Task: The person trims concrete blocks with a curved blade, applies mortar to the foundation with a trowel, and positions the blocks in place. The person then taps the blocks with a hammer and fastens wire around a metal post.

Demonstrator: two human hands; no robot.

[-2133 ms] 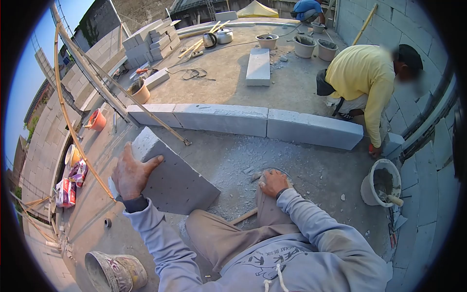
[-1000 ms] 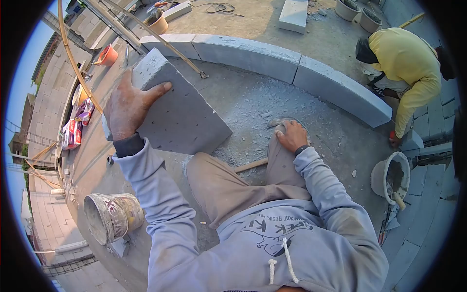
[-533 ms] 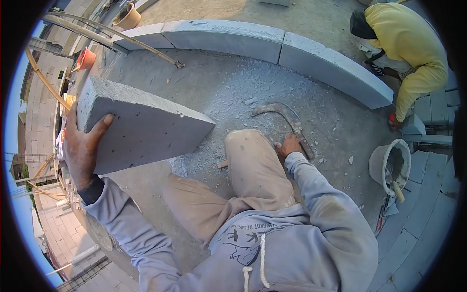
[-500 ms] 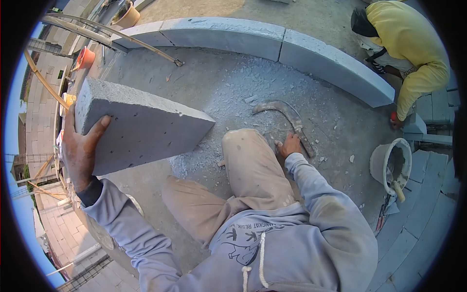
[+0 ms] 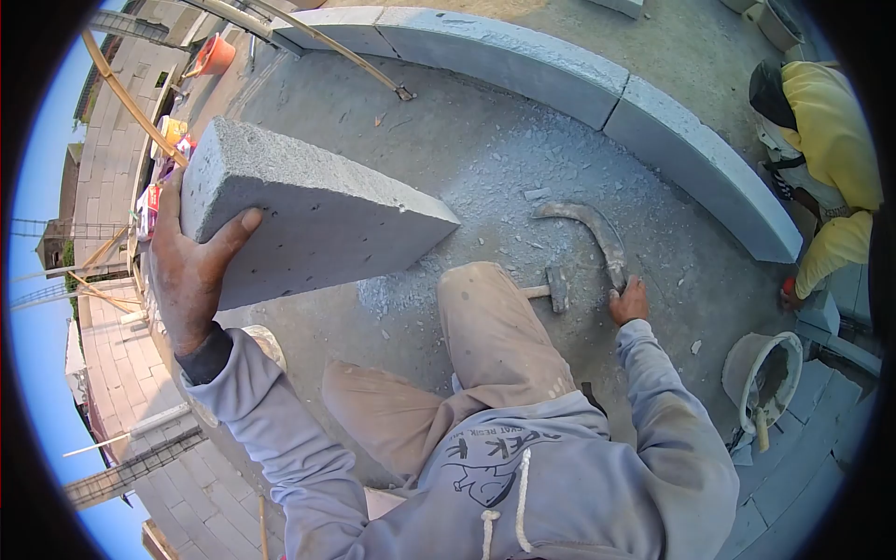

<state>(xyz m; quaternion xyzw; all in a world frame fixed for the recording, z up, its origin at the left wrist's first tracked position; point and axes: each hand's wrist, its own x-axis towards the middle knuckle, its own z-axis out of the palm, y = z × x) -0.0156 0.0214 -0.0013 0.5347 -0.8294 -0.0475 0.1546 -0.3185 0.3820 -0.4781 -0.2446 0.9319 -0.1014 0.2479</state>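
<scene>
That left hand (image 5: 198,257) has a wide grip on the concrete block (image 5: 322,224) — the right hand (image 5: 630,302) closed round a sickle (image 5: 609,245), hammer (image 5: 558,290) nearby.

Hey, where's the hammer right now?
In the head view, the hammer lies on the floor just right of centre, between the knee and the sickle in the right hand.

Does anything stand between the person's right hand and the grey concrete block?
Yes: a knee in beige trousers and a hammer with grey metal head are between the right hand and the grey concrete block.
</scene>
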